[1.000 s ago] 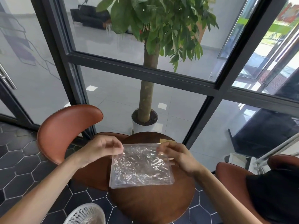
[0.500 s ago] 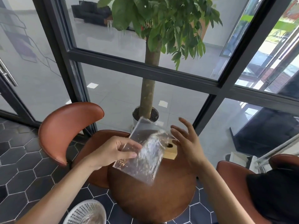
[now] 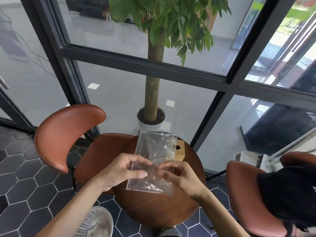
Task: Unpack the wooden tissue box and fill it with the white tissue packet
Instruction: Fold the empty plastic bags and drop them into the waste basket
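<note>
Clear plastic bag [image 3: 153, 161]: empty, crumpled, held above the round wooden worktop [image 3: 159, 211]. Long axis runs away from the person toward the window, far end raised and tilted slightly right; near edge hangs lowest, just over the worktop's middle.

Left hand [image 3: 122, 170]: thumb and fingers pressed together on the bag's left side, near its lower half. Right hand [image 3: 182, 177]: fingertips pinching the bag at its middle, close to the left hand's fingertips; fingers curled.

Wooden tissue box [image 3: 179, 151]: stands on the far right part of the worktop, just behind the bag, partly covered by it. Oval slot faces up. Its far corner lies near the worktop's rim.

Open room: the near half of the worktop is bare wood. A brown chair [image 3: 68, 137] stands at the left with its seat touching or tucked under the worktop edge; a second brown chair [image 3: 248, 199] with a black cloth [image 3: 289, 194] sits at right, apart from the worktop. White mesh basket [image 3: 95, 223] on the tiled floor, near left. Potted tree [image 3: 152, 103] behind the glass.

No writing or brand readable on bag or box.
</note>
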